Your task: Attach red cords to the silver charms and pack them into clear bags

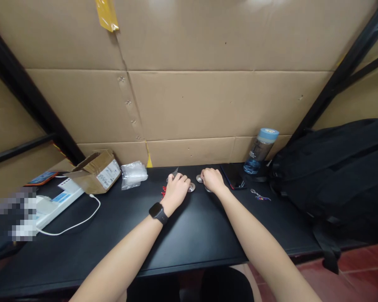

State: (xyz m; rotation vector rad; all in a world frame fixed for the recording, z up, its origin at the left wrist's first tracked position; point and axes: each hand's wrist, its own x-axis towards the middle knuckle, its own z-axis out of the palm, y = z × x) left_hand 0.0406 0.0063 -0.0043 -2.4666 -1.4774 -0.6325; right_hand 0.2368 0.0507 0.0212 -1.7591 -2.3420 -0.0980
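Near the back of the black table, my left hand (176,191) is palm down with its fingers curled. A shiny round metal piece (192,187) shows at its fingertips, and a small grey pointed piece (175,171) sticks out behind the fingers. Several small red pieces (164,192) lie by its left side. My right hand (213,180) is closed with bent fingers, beside another round metal piece (199,179). Part of a further metal piece (208,190) shows under that hand. What lies inside either grip is hidden.
To the right are a dark phone (234,177), a keychain (261,196), a blue-lidded bottle (261,151) and a black backpack (337,172). Leftward lie a clear plastic bag (134,175), an opened cardboard box (97,171), a white power strip (58,205) and its cable (82,223). Cardboard (189,105) walls the back.
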